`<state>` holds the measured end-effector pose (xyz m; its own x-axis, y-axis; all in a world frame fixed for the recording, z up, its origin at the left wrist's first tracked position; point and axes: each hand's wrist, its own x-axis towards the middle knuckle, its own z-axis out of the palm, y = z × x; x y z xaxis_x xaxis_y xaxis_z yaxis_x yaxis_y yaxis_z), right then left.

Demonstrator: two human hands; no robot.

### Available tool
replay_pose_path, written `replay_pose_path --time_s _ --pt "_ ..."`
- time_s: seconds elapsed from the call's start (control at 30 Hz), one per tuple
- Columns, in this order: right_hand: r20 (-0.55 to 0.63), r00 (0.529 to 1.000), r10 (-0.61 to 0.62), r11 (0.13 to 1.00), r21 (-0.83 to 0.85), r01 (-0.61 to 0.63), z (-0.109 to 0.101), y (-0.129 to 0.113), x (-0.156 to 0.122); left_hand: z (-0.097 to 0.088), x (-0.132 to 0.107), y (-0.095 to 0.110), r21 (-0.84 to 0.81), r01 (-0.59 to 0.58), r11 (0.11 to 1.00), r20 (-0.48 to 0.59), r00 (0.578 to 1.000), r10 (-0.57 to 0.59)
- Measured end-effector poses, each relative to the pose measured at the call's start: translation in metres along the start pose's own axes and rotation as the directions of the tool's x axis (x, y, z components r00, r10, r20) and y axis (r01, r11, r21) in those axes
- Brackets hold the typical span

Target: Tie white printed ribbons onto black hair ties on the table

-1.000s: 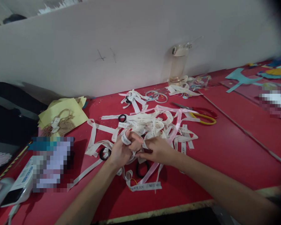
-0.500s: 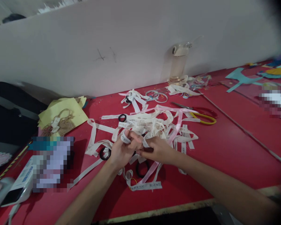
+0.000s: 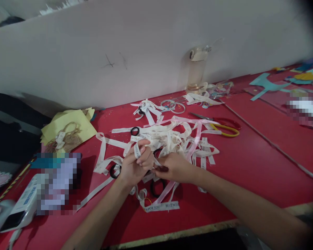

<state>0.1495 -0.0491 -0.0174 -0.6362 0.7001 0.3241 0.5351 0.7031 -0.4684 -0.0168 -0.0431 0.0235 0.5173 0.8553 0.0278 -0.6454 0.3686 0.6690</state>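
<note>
A white printed ribbon (image 3: 137, 150) is looped round the fingers of my left hand (image 3: 135, 165), which are curled closed on it. My right hand (image 3: 176, 167) touches the left one, its fingers pinched on the same ribbon (image 3: 157, 161); a dark piece, partly hidden, shows at these fingertips. Under and behind both hands lies a tangled heap of white printed ribbons (image 3: 169, 135). A pink ribbon (image 3: 197, 139) runs through the heap. Black rings (image 3: 158, 187) lie just below my hands, with another black ring (image 3: 114, 171) at the left and one more (image 3: 135, 131) farther back.
Scissors (image 3: 224, 129) with red and yellow handles lie right of the heap. A clear bottle (image 3: 195, 71) stands by the wall. Yellow paper (image 3: 67, 121) with twine lies at the left, near a white device (image 3: 22, 203). Blue felt scraps (image 3: 266, 83) are at far right.
My left hand's fingers have curled further inward and the ribbon loop has turned with them. The right hand stays close against it. The view has shifted slightly.
</note>
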Motion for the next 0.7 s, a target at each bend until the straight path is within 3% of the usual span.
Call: replay_pose_path --time_s 0.3,0.57,0.7 --pt "-0.007 1.000 -0.028 0.998 -0.053 0.028 -0.0006 -0.0005 -0.0016 0.0018 -0.0033 0.0023 0.013 0.136 0.991 0.048 0.989 -0.137" --pt "0.045 0.999 -0.010 0.996 -0.085 0.013 0.0007 0.0017 -0.0013 0.0011 -0.0027 -0.0011 0.031 0.011 0.999 0.067 0.998 -0.013" --pt "0.036 0.999 0.001 0.996 -0.091 0.002 0.0012 0.0017 -0.0013 -0.0011 -0.0030 -0.0005 0.036 0.027 0.999 0.082 0.996 -0.029"
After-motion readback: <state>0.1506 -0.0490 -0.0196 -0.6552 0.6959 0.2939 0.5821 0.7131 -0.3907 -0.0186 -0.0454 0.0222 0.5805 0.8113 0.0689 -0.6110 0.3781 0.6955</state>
